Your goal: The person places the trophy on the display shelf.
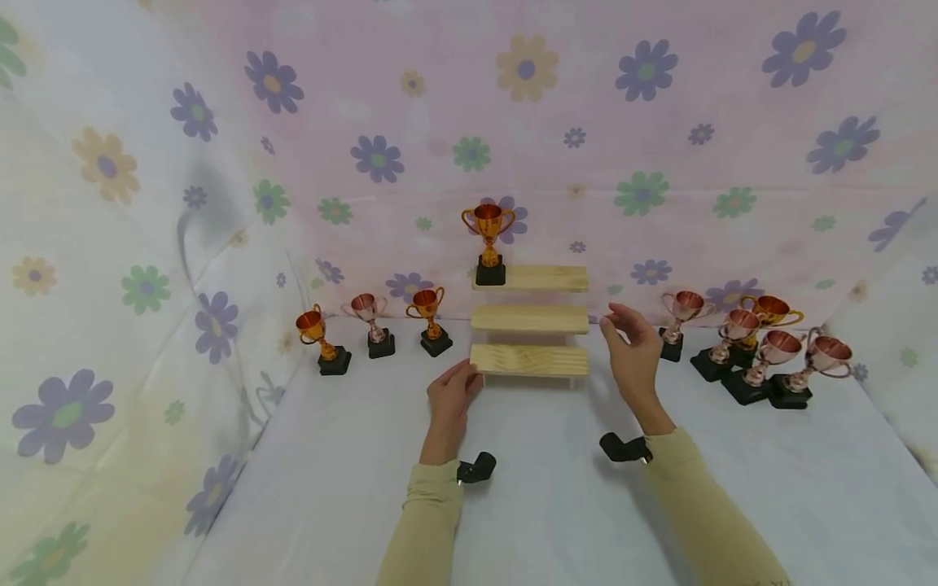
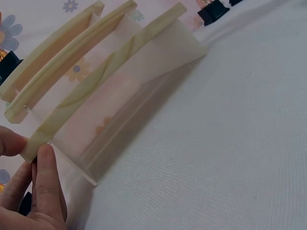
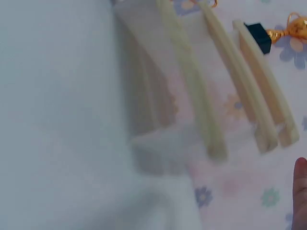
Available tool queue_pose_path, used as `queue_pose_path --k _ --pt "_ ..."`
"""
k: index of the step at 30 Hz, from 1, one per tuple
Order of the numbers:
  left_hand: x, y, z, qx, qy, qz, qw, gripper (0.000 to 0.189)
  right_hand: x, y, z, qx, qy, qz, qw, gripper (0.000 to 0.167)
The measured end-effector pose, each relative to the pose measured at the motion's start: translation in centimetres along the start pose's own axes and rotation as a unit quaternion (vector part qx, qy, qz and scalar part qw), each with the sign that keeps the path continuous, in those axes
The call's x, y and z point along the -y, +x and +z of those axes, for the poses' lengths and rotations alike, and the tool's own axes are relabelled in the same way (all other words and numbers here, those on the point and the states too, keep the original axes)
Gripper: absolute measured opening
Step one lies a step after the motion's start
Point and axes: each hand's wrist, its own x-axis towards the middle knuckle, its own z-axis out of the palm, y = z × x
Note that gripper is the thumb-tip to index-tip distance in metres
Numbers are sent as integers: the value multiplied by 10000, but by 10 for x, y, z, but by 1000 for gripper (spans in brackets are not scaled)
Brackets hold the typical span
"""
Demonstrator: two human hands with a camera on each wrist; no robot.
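Observation:
A three-tier display stand point(image 1: 529, 360) with pale wooden boards and clear side supports stands on the white cloth. My left hand point(image 1: 450, 399) pinches the left end of its lowest board; in the left wrist view the thumb point(image 2: 10, 142) lies on one side and fingers point(image 2: 48, 177) on the other. To the right of the stand, my right hand point(image 1: 633, 350) is held apart from it, fingers loosely bent and holding nothing. Only a fingertip point(image 3: 301, 179) of it shows in the right wrist view. A gold trophy cup point(image 1: 488, 232) with a black base stands at the top board's left end.
Left of the stand are two gold trophies point(image 1: 313, 330) and a rose-coloured trophy point(image 1: 371, 317). Several more trophies point(image 1: 778, 350), mostly rose-coloured, crowd together on the right. A flowered cloth point(image 1: 440, 106) hangs behind, and white cloth point(image 1: 542, 505) covers the table.

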Motion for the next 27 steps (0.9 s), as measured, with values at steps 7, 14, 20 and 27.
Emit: queue_pose_path --k 7,14,20,27 --pt "1 2 2 15 -36 -58 10000 34 -10 -12 -43 -401 -917 1009 9898 34" --pt "0 2 1 -40 -53 -37 10000 33 -22 -2 -66 -279 -1538 2380 9586 66" --pt "1 5 0 -49 -56 -35 10000 35 -31 9 -75 -185 -1659 2636 9501 87" --pt "5 5 1 -53 -128 -39 9999 34 -43 22 -78 -425 -1539 2407 9574 95"
